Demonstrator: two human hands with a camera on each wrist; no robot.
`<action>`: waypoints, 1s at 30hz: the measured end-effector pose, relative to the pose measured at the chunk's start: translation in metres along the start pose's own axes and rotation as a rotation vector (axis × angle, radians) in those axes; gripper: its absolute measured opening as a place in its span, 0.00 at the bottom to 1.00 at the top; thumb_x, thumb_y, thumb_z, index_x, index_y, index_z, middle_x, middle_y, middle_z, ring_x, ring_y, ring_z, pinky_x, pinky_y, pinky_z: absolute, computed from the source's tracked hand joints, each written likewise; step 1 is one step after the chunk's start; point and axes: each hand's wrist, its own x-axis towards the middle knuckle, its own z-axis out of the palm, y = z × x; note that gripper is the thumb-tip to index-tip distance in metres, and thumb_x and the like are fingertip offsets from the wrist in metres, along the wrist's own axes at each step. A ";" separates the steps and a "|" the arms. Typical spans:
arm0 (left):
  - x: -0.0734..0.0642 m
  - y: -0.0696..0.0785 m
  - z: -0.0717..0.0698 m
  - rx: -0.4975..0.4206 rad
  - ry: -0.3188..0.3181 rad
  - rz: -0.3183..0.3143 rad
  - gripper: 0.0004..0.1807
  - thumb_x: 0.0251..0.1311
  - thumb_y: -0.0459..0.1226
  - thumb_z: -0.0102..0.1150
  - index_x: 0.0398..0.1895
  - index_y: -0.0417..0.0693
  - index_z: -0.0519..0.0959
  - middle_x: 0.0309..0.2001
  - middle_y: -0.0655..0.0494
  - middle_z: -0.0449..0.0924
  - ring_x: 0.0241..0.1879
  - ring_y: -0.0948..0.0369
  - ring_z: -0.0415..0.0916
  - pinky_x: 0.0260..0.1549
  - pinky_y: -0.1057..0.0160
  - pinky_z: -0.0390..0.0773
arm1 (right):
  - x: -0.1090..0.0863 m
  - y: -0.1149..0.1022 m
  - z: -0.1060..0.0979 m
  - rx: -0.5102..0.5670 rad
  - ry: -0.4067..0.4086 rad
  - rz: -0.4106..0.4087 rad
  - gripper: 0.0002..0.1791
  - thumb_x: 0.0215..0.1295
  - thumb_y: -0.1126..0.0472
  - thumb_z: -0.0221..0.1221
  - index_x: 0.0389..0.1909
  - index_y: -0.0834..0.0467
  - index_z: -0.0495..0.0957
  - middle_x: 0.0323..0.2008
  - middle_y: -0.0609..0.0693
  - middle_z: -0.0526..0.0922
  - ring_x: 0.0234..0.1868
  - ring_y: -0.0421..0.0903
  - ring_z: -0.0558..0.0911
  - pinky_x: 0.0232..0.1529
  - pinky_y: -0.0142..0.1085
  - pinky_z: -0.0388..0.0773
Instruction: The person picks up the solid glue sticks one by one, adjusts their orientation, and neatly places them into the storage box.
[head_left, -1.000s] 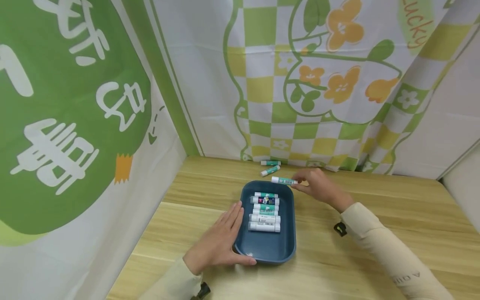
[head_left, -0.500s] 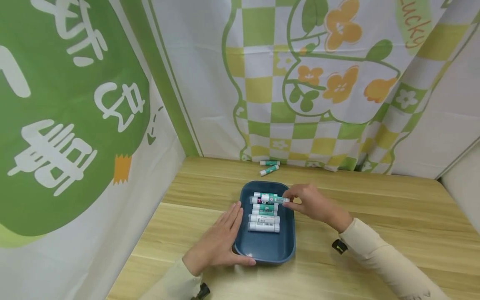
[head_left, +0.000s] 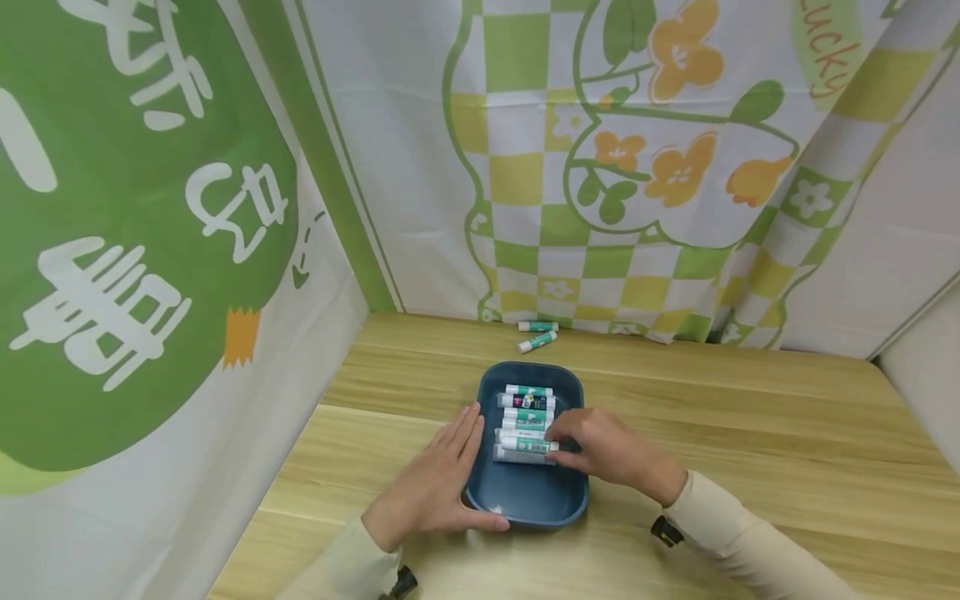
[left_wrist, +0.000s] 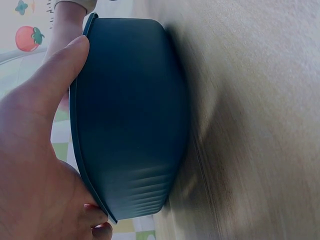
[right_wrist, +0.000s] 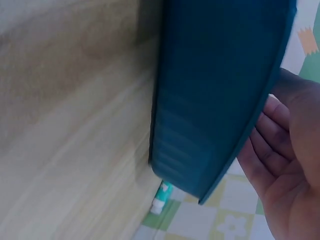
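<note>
White-and-teal cylindrical plastic tube [head_left: 517,444] is being pinched by one end between the thumb and fingers of the person's right grip [head_left: 607,450]. It is being held crosswise inside a dark blue rectangular tray [head_left: 528,498] with rounded corners, over the nearer end of a row of other tubes; whether it is touching them cannot be told.

Six tubes are lying parallel in that row. From the far end, a white-and-teal tube [head_left: 529,391] is being followed by a navy tube with white ends [head_left: 525,402], two more white-and-teal tubes [head_left: 528,414] and two mostly white tubes [head_left: 517,457], which are being partly covered by the held one.

The tray's left wall is being touched by the extended fingers of the left grip [head_left: 431,483], with the thumb resting at the near rim. Both arms are being covered by cream sleeves [head_left: 735,533].

On the pale wooden counter [head_left: 750,417], beyond the tray, two loose white-and-teal tubes [head_left: 537,342] are lying near a green-and-yellow checked fabric backdrop [head_left: 600,275].
</note>
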 end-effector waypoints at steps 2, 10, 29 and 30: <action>0.000 0.000 0.000 -0.002 0.000 -0.001 0.78 0.48 0.83 0.57 0.86 0.37 0.43 0.88 0.41 0.35 0.87 0.45 0.38 0.84 0.44 0.53 | 0.001 -0.003 0.003 -0.011 -0.023 -0.010 0.10 0.66 0.57 0.73 0.44 0.57 0.90 0.40 0.48 0.92 0.39 0.37 0.88 0.41 0.30 0.88; -0.001 0.001 0.002 -0.005 0.003 0.008 0.78 0.49 0.82 0.57 0.86 0.37 0.42 0.88 0.41 0.34 0.87 0.45 0.37 0.84 0.44 0.53 | 0.005 -0.007 0.011 0.008 -0.136 -0.012 0.08 0.69 0.58 0.71 0.43 0.56 0.90 0.40 0.48 0.91 0.38 0.35 0.86 0.40 0.28 0.86; -0.002 0.000 -0.001 -0.014 0.001 0.012 0.77 0.50 0.80 0.60 0.86 0.35 0.43 0.87 0.39 0.34 0.87 0.44 0.37 0.84 0.44 0.53 | 0.025 -0.027 0.019 -0.259 -0.281 0.107 0.13 0.59 0.53 0.77 0.26 0.53 0.83 0.19 0.41 0.77 0.19 0.35 0.67 0.20 0.29 0.67; -0.002 0.000 -0.001 -0.013 -0.001 0.010 0.77 0.50 0.80 0.59 0.86 0.36 0.43 0.87 0.40 0.34 0.87 0.44 0.37 0.84 0.44 0.53 | 0.025 -0.027 0.019 -0.270 -0.275 0.112 0.13 0.59 0.53 0.77 0.26 0.53 0.83 0.19 0.42 0.77 0.19 0.35 0.67 0.20 0.30 0.68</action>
